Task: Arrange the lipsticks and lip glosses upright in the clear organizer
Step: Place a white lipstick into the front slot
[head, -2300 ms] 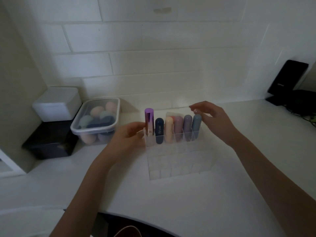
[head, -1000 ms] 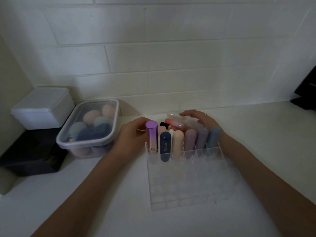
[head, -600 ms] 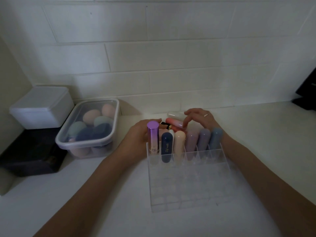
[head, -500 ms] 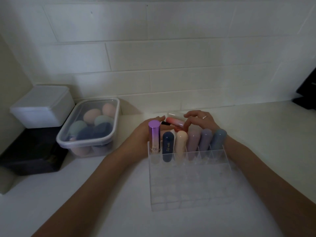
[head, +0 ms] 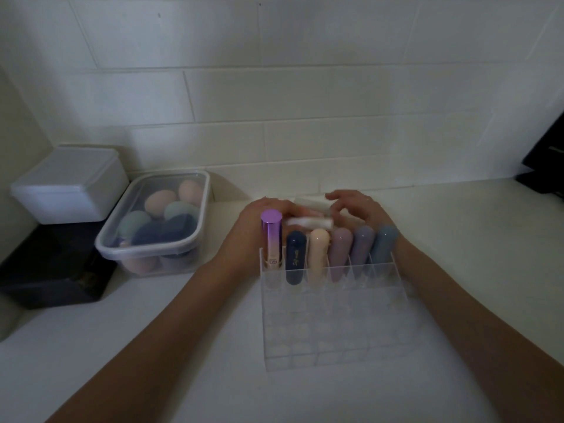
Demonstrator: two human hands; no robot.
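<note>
Reaching behind organizer (head: 335, 315) for loose tubes (head: 309, 222); back row filled upright. Left hand (head: 259, 218) and right hand (head: 357, 209) grip: cannot tell, blurred.

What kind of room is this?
Probably a bathroom or a vanity corner at home. A white tiled wall backs a white counter, which carries a clear plastic organizer of upright lipstick tubes and a lidded clear tub of coloured makeup sponges.

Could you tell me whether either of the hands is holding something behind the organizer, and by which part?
It cannot be told: both the left hand and right hand are at blurred pale tubes behind the organizer.
</note>
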